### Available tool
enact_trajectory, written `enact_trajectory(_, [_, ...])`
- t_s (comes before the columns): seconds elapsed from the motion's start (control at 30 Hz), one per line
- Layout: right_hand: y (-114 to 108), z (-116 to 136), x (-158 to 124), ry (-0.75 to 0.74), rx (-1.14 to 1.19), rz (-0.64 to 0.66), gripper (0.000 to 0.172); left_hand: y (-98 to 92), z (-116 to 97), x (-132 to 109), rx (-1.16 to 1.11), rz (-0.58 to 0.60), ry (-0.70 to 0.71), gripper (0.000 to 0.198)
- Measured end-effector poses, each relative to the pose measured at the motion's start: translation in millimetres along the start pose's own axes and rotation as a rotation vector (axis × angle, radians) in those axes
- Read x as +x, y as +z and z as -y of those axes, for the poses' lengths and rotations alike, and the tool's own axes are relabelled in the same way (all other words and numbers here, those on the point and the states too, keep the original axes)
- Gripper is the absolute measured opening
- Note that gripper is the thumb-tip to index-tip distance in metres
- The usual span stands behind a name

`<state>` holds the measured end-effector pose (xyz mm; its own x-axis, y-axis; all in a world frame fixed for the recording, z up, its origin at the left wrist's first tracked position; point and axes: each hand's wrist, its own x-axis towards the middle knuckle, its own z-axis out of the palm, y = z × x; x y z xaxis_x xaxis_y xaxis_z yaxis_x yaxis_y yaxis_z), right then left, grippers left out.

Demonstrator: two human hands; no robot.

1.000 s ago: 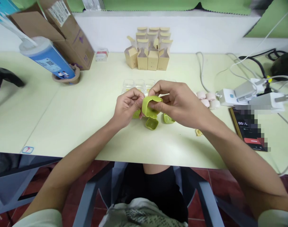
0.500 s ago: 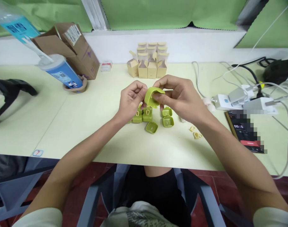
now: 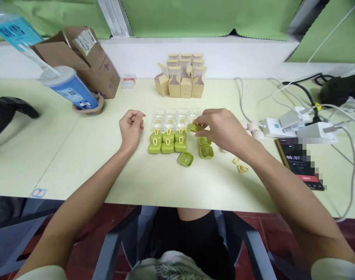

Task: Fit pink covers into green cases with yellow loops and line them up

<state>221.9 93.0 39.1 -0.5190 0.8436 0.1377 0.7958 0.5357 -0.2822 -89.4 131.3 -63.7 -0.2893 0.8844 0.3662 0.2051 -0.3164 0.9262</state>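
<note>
My right hand (image 3: 221, 126) pinches a green plastic shell (image 3: 193, 127) between thumb and fingers, low over the right end of the clear plastic tray pieces (image 3: 171, 116). To the left of these, my left hand (image 3: 131, 130) rests with its fingers curled in, and nothing shows in it. Between the hands stand two rows of closed green cases (image 3: 167, 146) with yellow loops on top. Open green shells (image 3: 206, 151) lie below my right hand, and a single open shell (image 3: 186, 159) sits nearer the edge. Small yellow ring parts (image 3: 241, 168) lie to the right.
Open small cardboard boxes (image 3: 180, 86) stand by the wall. A blue tub (image 3: 75, 91) and a large brown carton (image 3: 98, 72) are at the left. On the right are a phone (image 3: 297, 163), a white power strip (image 3: 276, 126), cables and several pale round pieces (image 3: 252, 126).
My left hand has let go of the green shell and moved left and down. My right hand has lowered the shell toward the table. The clear tray pieces now show.
</note>
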Motion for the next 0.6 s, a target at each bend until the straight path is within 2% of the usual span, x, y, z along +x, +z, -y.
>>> enact_trajectory(0.13, [16.6,10.7,1.6,0.003,-0.352,0.140,0.023,6.8,4.8,-7.1,0.084,0.021,-0.060,0.019])
enact_trajectory(0.33, [22.7,26.9,-2.6,-0.043,-0.495,0.193,0.038,8.4,3.5,-11.5,0.187,0.023,-0.030,0.006])
enact_trajectory(0.47, [25.2,32.3,-1.4,-0.028,-0.511,0.243,0.042,11.2,0.7,-16.6,0.219,0.068,-0.047,0.015])
enact_trajectory(0.6, [31.9,32.3,1.0,-0.046,-0.509,0.247,0.045,11.9,-1.5,-18.6,0.246,0.066,-0.013,0.022])
